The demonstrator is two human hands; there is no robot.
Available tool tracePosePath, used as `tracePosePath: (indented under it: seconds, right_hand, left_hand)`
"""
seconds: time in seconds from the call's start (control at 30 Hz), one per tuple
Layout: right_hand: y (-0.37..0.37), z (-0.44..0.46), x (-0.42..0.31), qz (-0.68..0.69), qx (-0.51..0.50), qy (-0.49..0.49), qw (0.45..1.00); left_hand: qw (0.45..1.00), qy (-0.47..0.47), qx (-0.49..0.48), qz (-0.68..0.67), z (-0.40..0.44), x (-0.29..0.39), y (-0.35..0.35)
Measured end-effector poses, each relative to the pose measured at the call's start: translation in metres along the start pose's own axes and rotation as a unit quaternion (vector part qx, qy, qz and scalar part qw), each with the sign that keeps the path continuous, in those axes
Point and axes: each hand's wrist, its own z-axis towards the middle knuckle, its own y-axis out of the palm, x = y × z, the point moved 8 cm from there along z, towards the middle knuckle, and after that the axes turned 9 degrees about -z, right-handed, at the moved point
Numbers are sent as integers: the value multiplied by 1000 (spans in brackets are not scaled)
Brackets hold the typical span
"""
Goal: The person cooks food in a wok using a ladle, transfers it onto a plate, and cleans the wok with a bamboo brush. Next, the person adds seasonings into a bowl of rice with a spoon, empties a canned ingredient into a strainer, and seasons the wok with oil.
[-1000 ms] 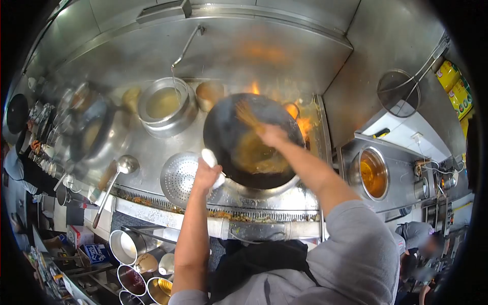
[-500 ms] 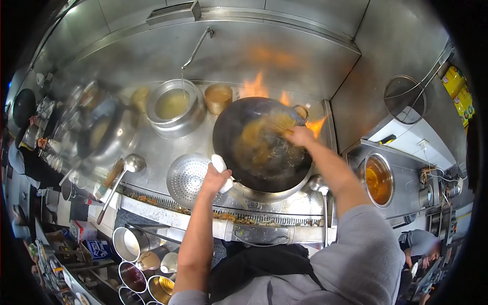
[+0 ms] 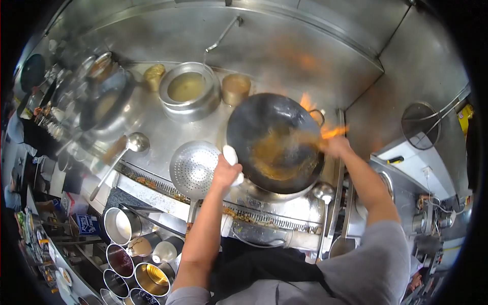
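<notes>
My left hand (image 3: 224, 174) is closed round a folded white cloth (image 3: 230, 155) at the near-left rim of a black wok (image 3: 245, 119). The wok sits tilted on the burner, with brownish, steaming liquid (image 3: 274, 152) in its lower part. At the wok's right side my right hand (image 3: 336, 146) grips a bamboo wok brush (image 3: 307, 139), smeared by motion, its bristle end over the liquid. Flames (image 3: 333, 132) rise behind the far-right rim. A perforated strainer (image 3: 193, 168) lies just left of my left hand.
A metal pot (image 3: 190, 109) of pale liquid stands at the back under a tap (image 3: 223, 34), beside a brownish container (image 3: 236, 90). Ladles lie left (image 3: 137, 142) and right (image 3: 324, 191) of the wok. Several sauce containers (image 3: 152, 278) stand lower left. A wire strainer (image 3: 421, 125) hangs at right.
The wok has tipped, and the liquid has gathered lower in it. My right hand has swept the brush towards the right rim. The whole view has shifted a little.
</notes>
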Motion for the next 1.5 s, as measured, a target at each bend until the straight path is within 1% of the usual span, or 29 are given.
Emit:
tracePosePath:
  seconds: [0.03, 0.1, 0.13, 0.2, 0.27, 0.37, 0.43, 0.5, 0.6, 0.63, 0.7, 0.73, 0.77, 0.8, 0.87, 0.9, 0.97, 1.03, 1.07, 1.1, 1.13, 1.17, 1.2, 1.23, 1.27, 1.33, 1.4, 1.47, 1.5]
  right_hand:
    - [-44, -12, -23, 91, 112, 8, 990]
    - [-28, 55, -67, 152, 230, -5, 961]
    - [-27, 34, -100, 186, 179, 44, 965]
    - [7, 22, -152, 245, 161, 30, 956]
    - [21, -22, -166, 251, 154, -24, 955]
    - [35, -88, -134, 206, 67, -90, 972]
    - [46, -96, -100, 108, -4, -140, 984]
    - [10, -88, -85, 13, -37, -153, 987]
    - [-27, 6, -109, 9, 3, -175, 985]
    - [-20, 48, -117, 33, 5, -173, 984]
    - [-36, 32, -140, 276, 159, -86, 944]
    - [-19, 22, -156, 238, 157, -16, 958]
    - [-8, -2, -167, 226, 232, -1, 946]
    - [6, -24, -172, 278, 173, -8, 945]
    - [25, -76, -162, 262, 75, -66, 960]
    - [38, -91, -145, 256, 52, -94, 961]
    - [80, -72, -99, 177, 90, -169, 965]
    - [32, -73, -63, 69, 30, -128, 989]
    - [38, -34, -47, 98, -32, -85, 991]
    - [15, -12, -42, 121, -3, -16, 992]
    - [1, 20, -44, 157, 81, 15, 984]
    - [14, 81, -58, 168, 123, 4, 978]
    - [11, 85, -83, 263, 98, 2, 960]
    - [-1, 49, -109, 343, 111, 23, 932]
    - [12, 44, -133, 377, 119, 16, 919]
    - [17, -9, -155, 321, 178, -3, 930]
    - [28, -59, -152, 322, 44, -102, 940]
    - [58, -79, -118, 210, 45, -141, 966]
    - [76, -74, -90, 179, 32, -147, 972]
  left_hand:
    - [1000, 6, -3, -14, 2, -4, 1]
    - [1000, 4, -8, -28, -4, -1, 1]
    - [999, 11, -5, -41, -6, 2, 0]
    - [998, 41, -2, -46, -9, 1, -1]
    - [974, 42, -22, -223, -15, -1, -1]
    - [979, 32, 13, -202, -20, -9, -5]
    - [981, 34, 39, -185, -10, -8, -3]
    - [989, 82, 103, -71, -5, -8, 1]
    - [998, 18, 51, -28, 7, -19, 4]
    - [997, 21, 39, -67, 6, -16, 2]
    - [999, 4, 19, -51, 2, -14, 2]
    - [999, -4, 5, -36, 7, -9, 2]
    - [999, 36, 9, -23, 12, -11, 3]
    - [999, 42, 9, -24, 12, -5, 3]
    - [999, 12, 22, -24, 3, -6, 0]
    - [1000, 15, 15, -21, 2, -6, 3]
    - [1000, 13, 13, -5, 3, -10, 6]
    - [1000, 9, 9, 9, 6, -15, 10]
    - [1000, 3, -12, -1, 9, -19, 12]
    - [999, 1, -32, -12, 14, -18, 14]
    - [999, 9, -36, -7, 16, -14, 14]
    - [998, 22, -53, -34, 14, -11, 16]
    - [995, 34, -74, -60, 12, -12, 17]
    - [980, 82, -130, -123, 37, -50, 28]
    - [979, 90, -136, -119, 23, -36, 27]
    - [959, -32, -129, -251, -12, -8, 17]
    - [947, -69, -135, -284, -16, -8, 17]
    - [932, -110, -137, -319, -17, -8, 21]
    - [952, -106, -114, -264, -14, -4, 22]
